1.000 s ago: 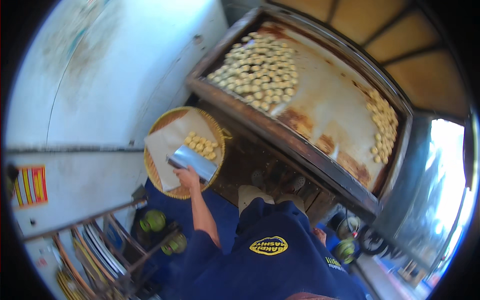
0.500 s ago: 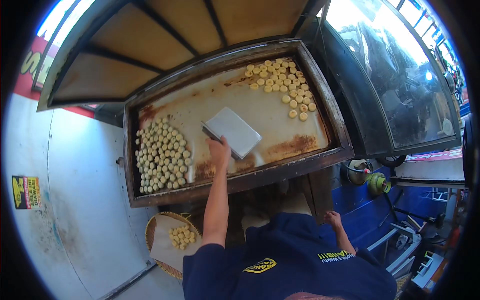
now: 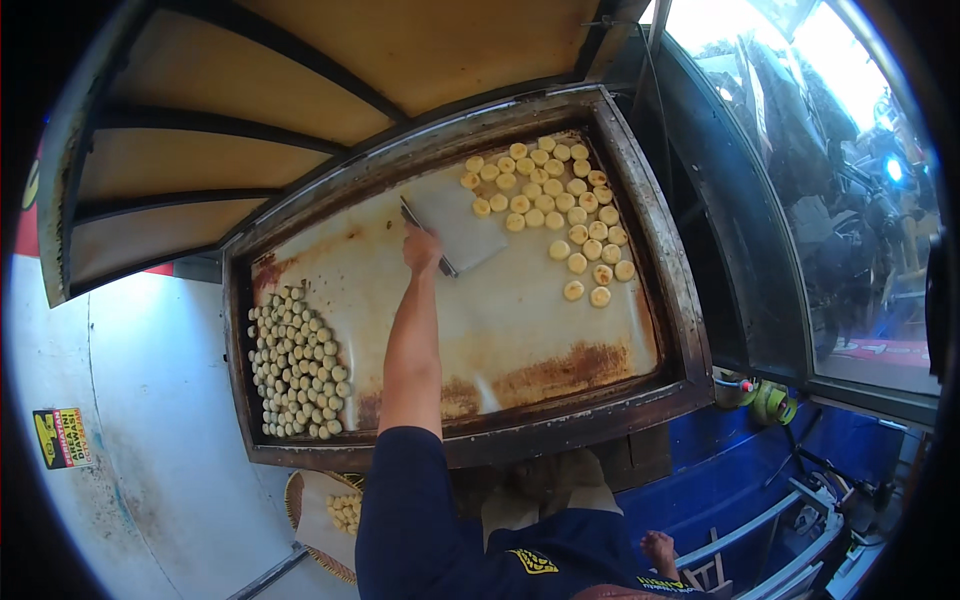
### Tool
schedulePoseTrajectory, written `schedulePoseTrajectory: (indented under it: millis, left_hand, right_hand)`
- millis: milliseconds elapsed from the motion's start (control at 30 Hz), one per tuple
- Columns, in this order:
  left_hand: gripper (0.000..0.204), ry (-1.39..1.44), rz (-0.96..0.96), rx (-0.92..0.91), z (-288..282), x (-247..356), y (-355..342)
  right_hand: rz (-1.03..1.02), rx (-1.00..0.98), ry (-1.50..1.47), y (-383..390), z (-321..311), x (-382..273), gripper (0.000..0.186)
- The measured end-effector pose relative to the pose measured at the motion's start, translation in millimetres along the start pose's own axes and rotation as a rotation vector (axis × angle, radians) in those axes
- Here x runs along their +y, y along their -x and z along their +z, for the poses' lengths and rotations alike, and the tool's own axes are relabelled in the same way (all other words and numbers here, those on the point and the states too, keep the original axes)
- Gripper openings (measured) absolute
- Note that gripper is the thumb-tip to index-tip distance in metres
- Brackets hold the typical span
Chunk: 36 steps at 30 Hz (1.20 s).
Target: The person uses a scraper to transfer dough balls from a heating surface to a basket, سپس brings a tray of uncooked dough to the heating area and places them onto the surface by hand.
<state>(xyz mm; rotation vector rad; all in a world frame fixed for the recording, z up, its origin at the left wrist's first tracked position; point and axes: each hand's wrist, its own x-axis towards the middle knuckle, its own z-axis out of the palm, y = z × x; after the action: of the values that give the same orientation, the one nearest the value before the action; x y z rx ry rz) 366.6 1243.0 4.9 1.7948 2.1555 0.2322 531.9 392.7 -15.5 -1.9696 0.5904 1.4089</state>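
Note:
My left hand [image 3: 424, 248] is closed around the handle edge of a wide flat metal scraper [image 3: 460, 225]. The blade lies over the griddle [image 3: 480, 320], its far right part close to a cluster of small round golden cakes [image 3: 545, 190]. Several of these have browned tops. At the griddle's left end sits a dense pile of paler round cakes [image 3: 300, 365], apart from my hand. My right hand [image 3: 658, 548] hangs low beside my body, fingers loosely curled, with nothing visible in it.
A dark raised frame [image 3: 480, 447] surrounds the griddle. Above it slopes a brown panelled lid [image 3: 270, 90]; a glass panel [image 3: 790, 200] stands at the right. Below left, a lined woven basket [image 3: 310, 520] holds more cakes. A green gas cylinder [image 3: 770, 403] stands at lower right.
My left hand has pushed the scraper away from me, toward the golden cakes. The view has shifted closer over the griddle. My right hand stays low at my side.

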Motion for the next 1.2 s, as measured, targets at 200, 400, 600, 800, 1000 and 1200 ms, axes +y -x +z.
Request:
schedulePoseTrajectory:
  millis: [200, 400, 600, 800, 1000, 1200]
  left_hand:
    - [0.046, -0.126, 0.217, -0.03, 13.7, 43.1, -32.0]
    - [0.045, -0.063, 0.459, -0.145, 47.0, 88.6, -22.6]
    - [0.041, 0.202, 0.502, -0.153, 54.8, 71.4, -7.2]
    - [0.038, 0.231, 0.44, -0.178, 10.8, 17.2, 16.8]
    - [0.036, 0.24, 0.33, -0.129, -99.4, -56.7, 101.2]
    - [0.034, 0.309, 0.07, 0.027, -207.7, -198.2, 223.9]
  right_hand:
    - [0.018, 0.029, 0.04, -8.3, 3.3, -26.3, 0.02]
    - [-0.031, 0.069, 0.03, -23.5, 9.7, -57.4, 0.022]
    - [-0.123, 0.035, 0.004, -35.1, 5.1, -67.5, 0.023]
    - [-0.202, -0.043, 0.02, -30.7, 4.7, -61.5, 0.024]
    - [-0.21, -0.08, 0.104, -36.1, 25.3, -76.9, 0.024]
    - [-0.334, -0.218, 0.174, -42.9, 50.7, -91.1, 0.027]
